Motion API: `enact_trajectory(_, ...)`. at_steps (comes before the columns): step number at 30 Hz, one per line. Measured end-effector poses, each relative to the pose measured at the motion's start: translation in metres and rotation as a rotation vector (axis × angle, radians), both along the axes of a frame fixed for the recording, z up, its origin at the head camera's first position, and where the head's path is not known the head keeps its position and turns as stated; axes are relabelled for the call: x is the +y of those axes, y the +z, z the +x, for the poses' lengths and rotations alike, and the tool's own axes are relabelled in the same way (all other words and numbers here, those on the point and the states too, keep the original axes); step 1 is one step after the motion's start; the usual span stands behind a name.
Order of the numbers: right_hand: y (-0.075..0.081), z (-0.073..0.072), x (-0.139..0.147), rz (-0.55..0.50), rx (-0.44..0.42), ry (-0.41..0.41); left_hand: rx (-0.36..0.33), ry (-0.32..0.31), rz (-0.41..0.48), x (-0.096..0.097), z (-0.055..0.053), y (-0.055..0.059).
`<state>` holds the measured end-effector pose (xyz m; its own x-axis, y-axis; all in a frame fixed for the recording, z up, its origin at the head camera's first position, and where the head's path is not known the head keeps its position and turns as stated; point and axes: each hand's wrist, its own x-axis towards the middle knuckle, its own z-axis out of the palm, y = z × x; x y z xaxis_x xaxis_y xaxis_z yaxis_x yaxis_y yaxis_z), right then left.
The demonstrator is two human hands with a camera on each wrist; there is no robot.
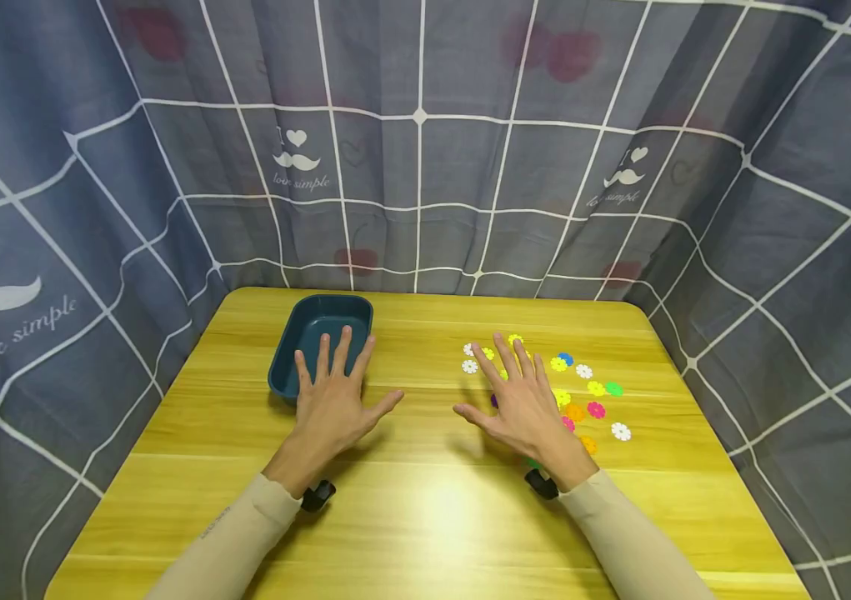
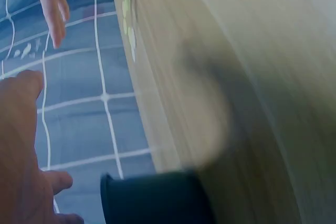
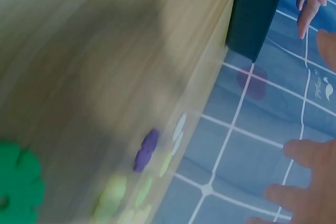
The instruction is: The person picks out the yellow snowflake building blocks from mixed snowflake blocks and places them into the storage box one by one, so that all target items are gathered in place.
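Observation:
My left hand (image 1: 331, 408), fingers spread and palm down, is held above the table and overlaps the near edge of a dark teal tray (image 1: 297, 333) in the head view. My right hand (image 1: 523, 408) is spread the same way over a scatter of small flower-shaped plastic discs, covering some of them. Among these are a white disc (image 1: 621, 432), a pink disc (image 1: 596, 410), an orange disc (image 1: 574, 412) and a blue disc (image 1: 565, 359). In the right wrist view, a purple disc (image 3: 146, 150) and a green disc (image 3: 20, 184) lie below the hand. Both hands hold nothing.
The wooden table (image 1: 425, 500) has rounded far corners. A grey-blue curtain (image 1: 455, 167) with white grid lines hangs behind it and along both sides. The tray stands at the far left, the discs lie on the right. A dark wrist device (image 1: 317, 496) sits under the left wrist.

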<state>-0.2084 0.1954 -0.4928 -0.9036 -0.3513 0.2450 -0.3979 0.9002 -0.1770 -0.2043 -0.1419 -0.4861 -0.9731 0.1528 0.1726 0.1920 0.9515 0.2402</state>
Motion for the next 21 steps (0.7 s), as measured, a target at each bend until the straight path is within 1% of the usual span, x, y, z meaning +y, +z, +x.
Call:
enact_trajectory(5,-0.003,-0.004,-0.012,-0.013,-0.026,0.023,-0.002,0.055,0.038,-0.019,-0.003,0.0)
enact_trajectory(8,-0.004,-0.006,-0.019,-0.008,-0.038,0.035,0.007,0.089,0.084,-0.032,-0.006,-0.001)
enact_trajectory(12,-0.004,-0.009,-0.029,-0.005,-0.023,0.065,0.017,0.131,0.127,-0.05,-0.011,-0.002)
enact_trajectory(16,-0.003,-0.012,-0.038,-0.011,-0.02,0.099,0.015,0.162,0.151,-0.066,-0.016,0.0)
enact_trajectory(19,-0.005,-0.014,-0.044,-0.018,-0.035,0.117,-0.005,0.179,0.181,-0.075,-0.018,0.001)
enact_trajectory(21,-0.007,-0.016,-0.047,-0.027,-0.042,0.127,-0.029,0.189,0.199,-0.078,-0.019,0.0)
